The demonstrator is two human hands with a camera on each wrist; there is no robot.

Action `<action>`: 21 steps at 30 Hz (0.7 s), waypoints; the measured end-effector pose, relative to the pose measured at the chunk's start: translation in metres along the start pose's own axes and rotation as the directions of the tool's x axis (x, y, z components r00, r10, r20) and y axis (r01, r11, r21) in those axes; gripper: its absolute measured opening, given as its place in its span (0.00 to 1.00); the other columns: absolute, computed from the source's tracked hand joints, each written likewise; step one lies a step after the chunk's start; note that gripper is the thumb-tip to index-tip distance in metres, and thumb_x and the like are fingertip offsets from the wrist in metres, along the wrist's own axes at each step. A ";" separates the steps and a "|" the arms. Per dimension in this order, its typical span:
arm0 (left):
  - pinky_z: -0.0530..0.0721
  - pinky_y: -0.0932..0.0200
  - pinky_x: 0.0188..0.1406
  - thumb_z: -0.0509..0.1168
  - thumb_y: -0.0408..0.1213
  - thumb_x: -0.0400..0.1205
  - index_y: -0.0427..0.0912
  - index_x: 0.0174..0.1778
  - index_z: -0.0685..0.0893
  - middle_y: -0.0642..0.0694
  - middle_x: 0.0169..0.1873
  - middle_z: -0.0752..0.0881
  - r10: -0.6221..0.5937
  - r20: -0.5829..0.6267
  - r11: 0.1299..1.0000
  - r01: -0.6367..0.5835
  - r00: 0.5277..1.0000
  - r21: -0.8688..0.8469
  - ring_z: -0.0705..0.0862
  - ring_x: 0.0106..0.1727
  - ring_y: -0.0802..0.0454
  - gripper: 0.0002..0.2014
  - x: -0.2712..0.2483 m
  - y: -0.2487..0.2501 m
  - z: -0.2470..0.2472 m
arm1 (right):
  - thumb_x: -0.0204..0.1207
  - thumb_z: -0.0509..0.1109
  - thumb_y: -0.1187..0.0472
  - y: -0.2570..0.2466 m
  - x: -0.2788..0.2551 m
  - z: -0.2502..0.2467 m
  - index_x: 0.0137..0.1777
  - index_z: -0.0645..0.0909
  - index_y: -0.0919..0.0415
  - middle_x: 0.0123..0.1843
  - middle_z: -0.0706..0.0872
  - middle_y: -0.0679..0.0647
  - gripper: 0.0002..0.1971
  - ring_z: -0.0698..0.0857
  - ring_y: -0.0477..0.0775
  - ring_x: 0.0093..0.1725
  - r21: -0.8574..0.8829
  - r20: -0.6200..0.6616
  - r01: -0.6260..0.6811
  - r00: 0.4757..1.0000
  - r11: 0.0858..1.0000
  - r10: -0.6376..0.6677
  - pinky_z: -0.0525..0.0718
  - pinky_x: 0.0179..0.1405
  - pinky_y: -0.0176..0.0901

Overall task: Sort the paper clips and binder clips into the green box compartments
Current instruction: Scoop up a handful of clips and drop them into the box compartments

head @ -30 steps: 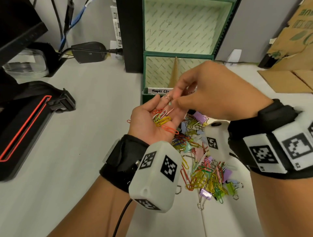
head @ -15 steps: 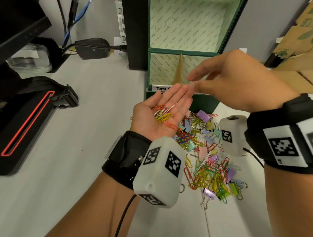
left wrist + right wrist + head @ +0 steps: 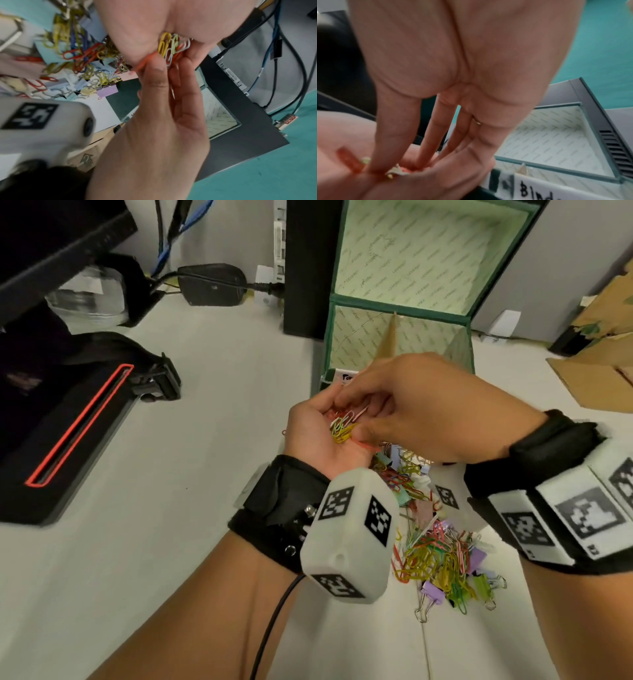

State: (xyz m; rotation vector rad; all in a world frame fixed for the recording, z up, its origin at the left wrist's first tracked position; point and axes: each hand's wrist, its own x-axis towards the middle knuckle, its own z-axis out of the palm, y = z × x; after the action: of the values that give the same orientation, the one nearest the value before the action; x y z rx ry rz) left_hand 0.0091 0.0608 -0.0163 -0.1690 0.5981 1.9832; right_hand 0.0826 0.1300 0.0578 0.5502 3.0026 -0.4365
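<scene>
Head view looking down from above, wrist views very close, all sharing paper clips (image 3: 342, 431)

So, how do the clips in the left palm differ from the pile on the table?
The palm clips are few; the pile is large. The palm clips seem all paper clips; the pile also holds binder clips. The right hand pinches the palm clips, not the pile. Both are multicoloured.
</scene>
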 end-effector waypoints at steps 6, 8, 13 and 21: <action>0.79 0.66 0.15 0.53 0.34 0.87 0.30 0.40 0.81 0.40 0.23 0.81 -0.069 -0.021 0.989 0.065 0.997 -0.136 0.83 0.19 0.48 0.17 -0.001 0.001 0.000 | 0.74 0.76 0.56 -0.006 0.004 0.004 0.68 0.82 0.43 0.60 0.88 0.43 0.21 0.85 0.45 0.56 -0.096 0.047 0.011 0.999 0.995 -0.007 0.82 0.60 0.41; 0.74 0.69 0.12 0.53 0.33 0.87 0.31 0.29 0.82 0.43 0.17 0.76 -0.071 -0.041 0.990 0.065 0.997 -0.127 0.78 0.14 0.50 0.23 -0.004 0.003 0.002 | 0.76 0.74 0.57 -0.010 0.005 0.003 0.67 0.83 0.43 0.56 0.89 0.45 0.19 0.86 0.48 0.54 -0.142 0.061 0.034 0.998 0.989 -0.025 0.83 0.58 0.43; 0.71 0.72 0.12 0.54 0.35 0.88 0.34 0.11 0.79 0.46 0.11 0.72 -0.110 -0.040 0.993 0.108 0.993 -0.045 0.74 0.11 0.53 0.34 -0.008 0.003 -0.001 | 0.78 0.72 0.59 -0.014 0.003 0.009 0.55 0.88 0.49 0.46 0.89 0.52 0.09 0.86 0.54 0.47 -0.226 0.067 0.059 0.997 0.972 -0.045 0.85 0.50 0.48; 0.89 0.53 0.29 0.52 0.34 0.88 0.25 0.41 0.84 0.30 0.35 0.88 -0.113 0.095 0.983 0.125 0.989 -0.133 0.89 0.33 0.40 0.20 0.002 0.001 -0.005 | 0.76 0.75 0.55 -0.004 -0.002 -0.006 0.52 0.89 0.51 0.41 0.89 0.41 0.07 0.87 0.40 0.43 -0.067 -0.014 0.004 1.000 0.998 -0.005 0.85 0.51 0.40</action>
State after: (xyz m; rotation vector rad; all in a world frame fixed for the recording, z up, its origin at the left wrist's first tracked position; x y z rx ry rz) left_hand 0.0072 0.0597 -0.0209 -0.1974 0.3847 1.9059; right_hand 0.0829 0.1276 0.0644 0.5433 3.0200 -0.3327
